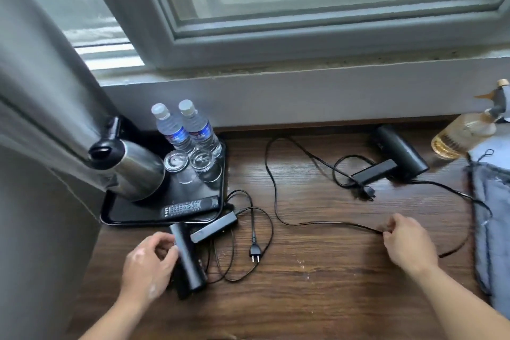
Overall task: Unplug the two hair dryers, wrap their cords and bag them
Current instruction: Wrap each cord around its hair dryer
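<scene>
Two black hair dryers lie on the wooden table [317, 270]. The near dryer [190, 257] is at the front left, and my left hand [150, 265] grips its barrel. Its cord loops to the right and ends in a loose plug [255, 250] lying on the table. The far dryer [397, 156] rests at the back right under the window sill, handle folded out, with a second plug [367, 192] beside it. My right hand [405, 240] pinches that dryer's long cord [276, 196]. A grey-blue drawstring bag [494, 215] lies at the right edge.
A black tray [218, 174] at the back left holds a steel kettle [132, 171], two water bottles [187, 130], two glasses [189, 161] and a remote [190, 207]. A grey curtain [41, 119] hangs on the left. An amber spray bottle [466, 132] stands at the back right.
</scene>
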A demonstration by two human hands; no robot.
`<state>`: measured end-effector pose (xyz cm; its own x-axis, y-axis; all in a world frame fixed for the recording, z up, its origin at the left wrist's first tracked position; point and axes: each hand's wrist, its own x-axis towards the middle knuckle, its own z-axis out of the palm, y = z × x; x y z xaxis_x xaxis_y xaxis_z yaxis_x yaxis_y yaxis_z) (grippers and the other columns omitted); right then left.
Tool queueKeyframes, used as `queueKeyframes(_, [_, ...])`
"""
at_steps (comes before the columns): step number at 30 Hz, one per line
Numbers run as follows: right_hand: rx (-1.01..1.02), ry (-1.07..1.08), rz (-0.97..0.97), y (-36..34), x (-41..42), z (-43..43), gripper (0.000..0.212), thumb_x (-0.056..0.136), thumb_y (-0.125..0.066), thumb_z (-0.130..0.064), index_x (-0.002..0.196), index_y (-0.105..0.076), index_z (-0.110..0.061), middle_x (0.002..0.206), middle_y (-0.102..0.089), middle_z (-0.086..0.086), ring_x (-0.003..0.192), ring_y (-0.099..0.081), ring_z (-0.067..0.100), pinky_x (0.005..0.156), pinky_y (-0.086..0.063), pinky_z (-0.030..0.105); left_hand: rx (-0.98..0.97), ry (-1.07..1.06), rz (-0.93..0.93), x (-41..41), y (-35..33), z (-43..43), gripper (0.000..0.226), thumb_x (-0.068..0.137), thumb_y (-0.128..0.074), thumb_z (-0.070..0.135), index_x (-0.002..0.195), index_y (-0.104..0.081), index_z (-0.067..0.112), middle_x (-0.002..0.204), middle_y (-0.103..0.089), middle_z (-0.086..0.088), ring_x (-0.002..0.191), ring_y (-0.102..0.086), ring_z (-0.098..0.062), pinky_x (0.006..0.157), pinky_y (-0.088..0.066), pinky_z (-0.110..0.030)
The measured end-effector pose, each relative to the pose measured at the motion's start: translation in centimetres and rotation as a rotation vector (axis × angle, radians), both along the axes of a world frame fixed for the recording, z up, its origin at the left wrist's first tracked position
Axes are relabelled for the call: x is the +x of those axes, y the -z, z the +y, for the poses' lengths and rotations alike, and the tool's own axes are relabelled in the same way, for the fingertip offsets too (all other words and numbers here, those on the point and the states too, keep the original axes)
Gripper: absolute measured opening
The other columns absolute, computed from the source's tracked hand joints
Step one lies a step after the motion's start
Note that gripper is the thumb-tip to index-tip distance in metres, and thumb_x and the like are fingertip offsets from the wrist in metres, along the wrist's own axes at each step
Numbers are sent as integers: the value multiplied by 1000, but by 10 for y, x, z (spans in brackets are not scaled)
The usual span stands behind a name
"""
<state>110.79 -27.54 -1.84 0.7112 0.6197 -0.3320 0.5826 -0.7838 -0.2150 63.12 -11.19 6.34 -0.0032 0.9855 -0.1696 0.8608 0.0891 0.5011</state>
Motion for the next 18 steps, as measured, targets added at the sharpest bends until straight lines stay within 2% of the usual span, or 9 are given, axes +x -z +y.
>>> queueKeyframes(2, [-78, -18, -14, -3, -13, -13, 15, 84, -61, -19, 85, -49, -27, 95, -56, 5, 84, -61, 35, 74, -54, 44, -90, -121, 35, -25, 9, 6, 25, 77, -83, 29, 92, -63, 26, 87, -67, 4, 81, -64, -18, 77, -46, -35])
queueKeyframes(4, [-119, -20, -16, -10, -28, -23, 15, 82, -62, -16, 87, -49, -23, 97, -55, 9, 83, -61, 37, 73, -53, 43, -256, -156, 82, -37, 19, 10, 46, 76, -81, 49, 105, -58, 22, 99, -66, 1, 92, -62, -21, 83, -47, -36])
queueKeyframes(8, [-84, 59, -30, -28, -75, -17, 20, 82, -61, -17, 89, -44, -23, 99, -45, 7, 83, -62, 40, 70, -47, 43, -433, -112, 29, -25, 32, 8, 75, 66, -77, 70, 113, -50, 18, 99, -67, 2, 99, -64, -26, 80, -45, -35])
queueKeyframes(11, [110, -66, 71, -41, -138, 9, 28, 82, -69, -16, 97, -48, -27, 102, -48, -1, 81, -64, 33, 71, -51, 41, -479, -154, -11, -12, 44, 5, 88, 62, -82, 67, 119, -47, 10, 115, -66, -11, 111, -62, -33, 82, -45, -34])
queueKeyframes(14, [208, -285, 210, -50, -198, 40, 34, 85, -71, -20, 114, -56, -29, 112, -47, -10, 81, -64, 9, 78, -54, 38, -519, -223, -91, -5, 53, 4, 83, 62, -87, 57, 116, -47, 7, 117, -66, -16, 108, -62, -35, 86, -49, -36])
queueKeyframes(16, [215, -363, 252, -55, -229, 61, 43, 88, -68, -22, 127, -53, -29, 126, -45, -11, 92, -64, 8, 86, -53, 34, -536, -244, -165, -11, 56, 6, 78, 58, -89, 52, 113, -53, 9, 114, -69, -13, 102, -64, -33, 87, -52, -38])
queueKeyframes(18, [243, -449, 247, -61, -251, 78, 52, 90, -65, -22, 138, -47, -29, 139, -41, -13, 116, -56, 11, 99, -47, 30, -532, -212, -234, -21, 54, 8, 79, 51, -88, 54, 113, -60, 14, 110, -72, -7, 96, -66, -27, 87, -53, -38])
